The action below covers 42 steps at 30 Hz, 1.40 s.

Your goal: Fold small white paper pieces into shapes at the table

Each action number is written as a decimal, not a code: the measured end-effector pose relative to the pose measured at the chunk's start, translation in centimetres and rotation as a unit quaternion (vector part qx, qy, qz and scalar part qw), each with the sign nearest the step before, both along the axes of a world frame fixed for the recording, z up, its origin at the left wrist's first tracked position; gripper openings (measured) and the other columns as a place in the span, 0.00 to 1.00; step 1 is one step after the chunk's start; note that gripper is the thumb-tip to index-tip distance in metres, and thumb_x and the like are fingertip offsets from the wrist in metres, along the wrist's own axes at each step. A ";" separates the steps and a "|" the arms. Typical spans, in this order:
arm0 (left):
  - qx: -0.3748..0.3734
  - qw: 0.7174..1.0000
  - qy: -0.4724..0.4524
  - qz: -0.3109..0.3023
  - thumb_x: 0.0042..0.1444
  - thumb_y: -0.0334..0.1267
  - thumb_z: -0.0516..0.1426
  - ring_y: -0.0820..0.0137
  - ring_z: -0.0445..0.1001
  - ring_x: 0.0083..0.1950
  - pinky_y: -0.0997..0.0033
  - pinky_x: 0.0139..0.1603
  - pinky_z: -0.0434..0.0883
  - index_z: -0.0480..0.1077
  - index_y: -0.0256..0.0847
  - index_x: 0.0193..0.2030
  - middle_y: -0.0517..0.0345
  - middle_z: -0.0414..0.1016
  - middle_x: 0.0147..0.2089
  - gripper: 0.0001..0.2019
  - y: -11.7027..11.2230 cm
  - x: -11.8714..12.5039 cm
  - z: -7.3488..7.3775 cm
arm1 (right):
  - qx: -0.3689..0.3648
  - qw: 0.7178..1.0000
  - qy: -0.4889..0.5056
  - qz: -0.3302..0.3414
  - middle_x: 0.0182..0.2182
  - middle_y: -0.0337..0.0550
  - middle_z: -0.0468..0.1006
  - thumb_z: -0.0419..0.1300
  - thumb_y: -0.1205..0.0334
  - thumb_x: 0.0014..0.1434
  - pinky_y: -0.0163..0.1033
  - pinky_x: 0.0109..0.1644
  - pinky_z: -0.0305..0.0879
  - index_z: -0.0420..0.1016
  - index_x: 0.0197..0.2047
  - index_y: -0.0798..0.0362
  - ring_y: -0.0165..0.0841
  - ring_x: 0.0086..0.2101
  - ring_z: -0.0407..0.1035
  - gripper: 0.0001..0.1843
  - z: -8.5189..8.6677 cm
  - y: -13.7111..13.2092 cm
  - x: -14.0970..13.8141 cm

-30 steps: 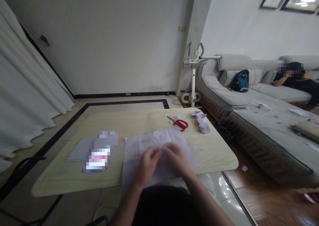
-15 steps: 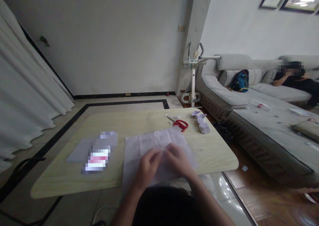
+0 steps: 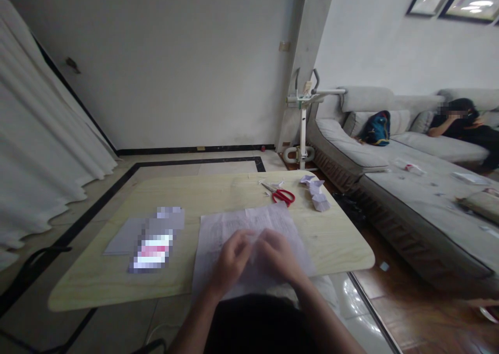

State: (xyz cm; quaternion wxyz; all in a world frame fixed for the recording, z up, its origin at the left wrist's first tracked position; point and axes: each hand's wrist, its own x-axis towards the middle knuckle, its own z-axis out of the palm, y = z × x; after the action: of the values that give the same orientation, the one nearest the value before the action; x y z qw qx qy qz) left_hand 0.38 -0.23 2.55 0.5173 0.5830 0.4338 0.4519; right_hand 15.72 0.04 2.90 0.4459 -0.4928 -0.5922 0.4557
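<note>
A large thin printed sheet of paper (image 3: 218, 229) lies at the near edge of the table, creased and hanging partly over the edge. Above its middle, my left hand (image 3: 234, 258) and my right hand (image 3: 276, 255) meet with fingers bent and pinched together. Something pale and faint shows between the fingertips, too small and blurred to name. Just beyond the sheet are red-handled scissors (image 3: 284, 196), blades pointing away to the left, with small white scraps (image 3: 277, 183) around them. Folded pale paper shapes (image 3: 320, 203) stand in a row at the far right corner.
On the table's (image 3: 93, 286) left lie a stack of white paper (image 3: 120, 237) and a blurred-out lit screen (image 3: 152, 250). To the right is a grey sofa (image 3: 413, 198) with a blue backpack (image 3: 376, 128) and a seated person (image 3: 456, 128). An exercise machine (image 3: 303, 130) stands behind.
The hands stay pinched together over the sheet, with small finger movements. The sheet has shifted slightly to the right. Scissors and folded shapes have not moved on the table.
</note>
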 end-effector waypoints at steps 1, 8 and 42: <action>-0.005 1.000 -0.004 0.014 0.58 0.41 0.55 0.75 0.65 0.25 0.78 0.25 0.63 0.69 0.39 0.46 0.64 0.65 0.25 0.12 0.0 0.1 -0.1 | -0.003 1.000 0.016 -0.003 0.20 0.34 0.65 0.54 0.66 0.53 0.32 0.27 0.58 0.65 0.23 0.52 0.28 0.24 0.60 0.07 -0.2 0.1 0.0; -0.003 0.998 0.036 0.046 0.58 0.46 0.55 0.74 0.65 0.25 0.78 0.25 0.64 0.69 0.39 0.35 0.64 0.65 0.24 0.12 -0.3 0.4 -1.0 | 0.003 0.997 0.062 -0.047 0.19 0.34 0.64 0.54 0.64 0.53 0.32 0.27 0.57 0.62 0.22 0.52 0.29 0.23 0.60 0.09 -1.4 0.3 -0.5; -0.014 0.999 0.037 0.029 0.58 0.42 0.53 0.73 0.59 0.26 0.76 0.26 0.58 0.63 0.40 0.24 0.65 0.58 0.22 0.13 -0.2 0.5 -0.5 | -0.003 0.999 0.050 -0.016 0.19 0.33 0.63 0.54 0.62 0.57 0.31 0.27 0.56 0.63 0.22 0.53 0.27 0.23 0.57 0.13 -1.4 -0.1 -0.9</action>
State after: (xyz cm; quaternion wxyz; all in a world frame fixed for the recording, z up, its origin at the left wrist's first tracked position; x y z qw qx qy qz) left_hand 0.84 -0.45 2.10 0.4955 0.5794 0.4758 0.4386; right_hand 14.79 -0.04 1.48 0.4807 -0.4797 -0.5602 0.4743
